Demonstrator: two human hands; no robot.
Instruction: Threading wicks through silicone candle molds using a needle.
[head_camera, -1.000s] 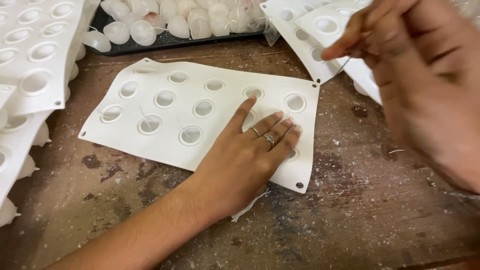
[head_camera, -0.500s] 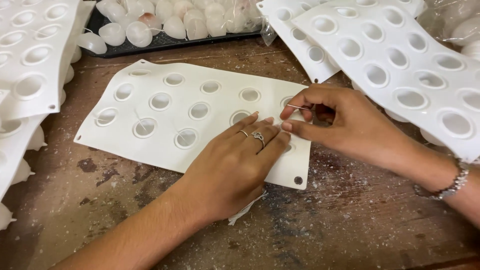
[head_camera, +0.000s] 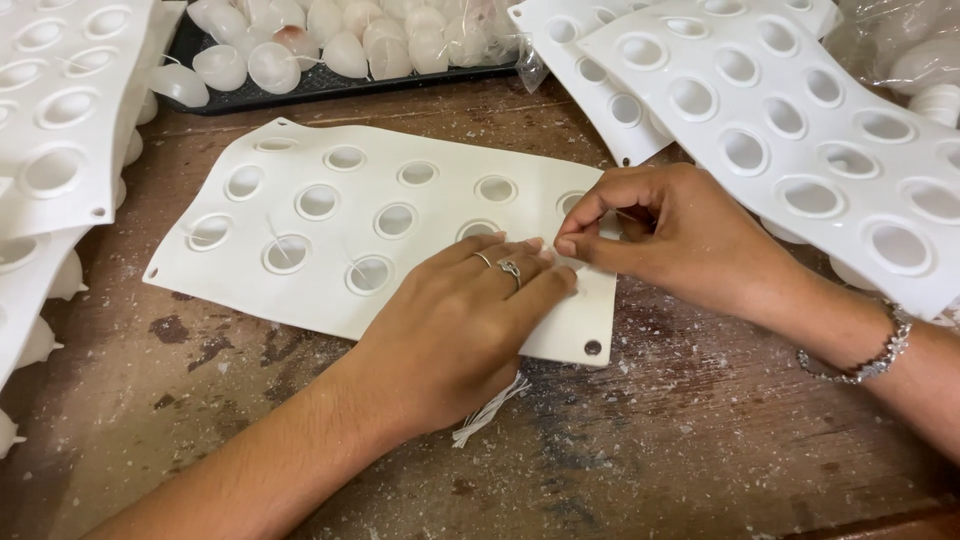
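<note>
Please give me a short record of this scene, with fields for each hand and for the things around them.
left hand: flat on the white mould sheet, pressing it down
right hand: fingertips pinched over a cavity at the sheet's right end
under left hand: bundle of white strings
behind: black tray of white moulded pieces
sides: more white mould sheets
surface: wooden table

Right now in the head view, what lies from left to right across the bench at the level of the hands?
Stacked white moulds at the left edge → flat white mould sheet → left hand pressing on it → right hand pinching at a cavity → overlapping white moulds at the right.
</note>
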